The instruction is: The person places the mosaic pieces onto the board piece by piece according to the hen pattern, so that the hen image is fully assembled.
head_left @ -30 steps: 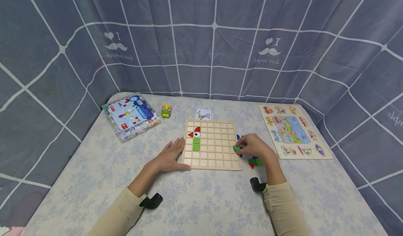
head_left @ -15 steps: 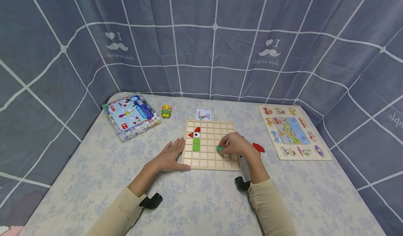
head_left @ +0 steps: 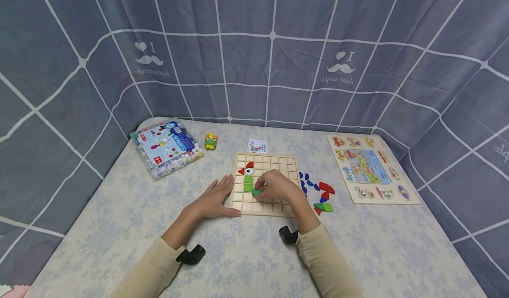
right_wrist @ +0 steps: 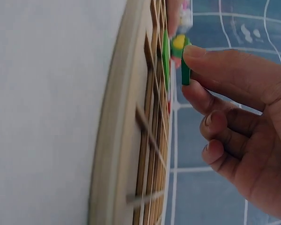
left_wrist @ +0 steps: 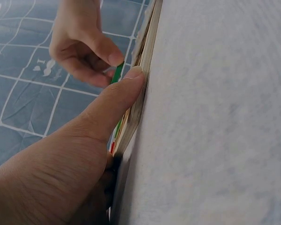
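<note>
A small flat dark-green piece is pinched between thumb and finger of the right hand, just above a square pale wooden grid board and near two bright-green square tiles set in it. The left hand, fingers extended, rests at the board's left edge. Loose curved blue pieces lie right of the board on the floral-patterned surface.
</note>
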### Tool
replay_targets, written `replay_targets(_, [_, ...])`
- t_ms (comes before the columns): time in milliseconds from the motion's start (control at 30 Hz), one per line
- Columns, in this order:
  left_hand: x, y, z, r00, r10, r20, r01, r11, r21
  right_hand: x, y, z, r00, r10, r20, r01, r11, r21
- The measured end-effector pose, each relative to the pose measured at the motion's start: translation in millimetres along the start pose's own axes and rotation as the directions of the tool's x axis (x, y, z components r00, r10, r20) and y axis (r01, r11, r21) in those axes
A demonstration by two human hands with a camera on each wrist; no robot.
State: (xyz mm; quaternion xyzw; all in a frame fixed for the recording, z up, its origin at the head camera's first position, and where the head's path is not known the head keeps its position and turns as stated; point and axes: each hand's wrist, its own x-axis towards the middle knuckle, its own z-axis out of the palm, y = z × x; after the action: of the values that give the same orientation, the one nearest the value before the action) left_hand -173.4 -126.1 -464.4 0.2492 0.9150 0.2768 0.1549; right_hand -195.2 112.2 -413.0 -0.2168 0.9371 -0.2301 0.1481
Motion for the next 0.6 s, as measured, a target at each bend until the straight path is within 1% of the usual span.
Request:
replay_targets(200, [0.2,-0.1,-0.1,1.0,0.005,0.012,-0.005,1.0,0.013,7.1,-10.0,9.5,0.996,-0.082,0.025,0.082,0.997,-0.014])
replay_targets(333, [0.0,0.0,0.1,1.0,0.004,0.017,-0.005,1.0,0.016,9.5,-12.2,13.8,0.993,-0.115,0.03,0.116,0.993,-0.024])
replay_targets(433, [-0.5,0.4,-0.7,1.0,0.006,0.017,-0.007,1.0,0.015,11.0,-12.8,15.8,0.991,-0.128,0.032,0.129,0.991,-0.036])
replay_targets(600, [-1.0,0.5,-1.6,1.0,0.007,0.016,-0.007,1.0,0.019,12.6,-14.4,18.0,0.992,-0.12,0.043,0.122,0.992,-0.045])
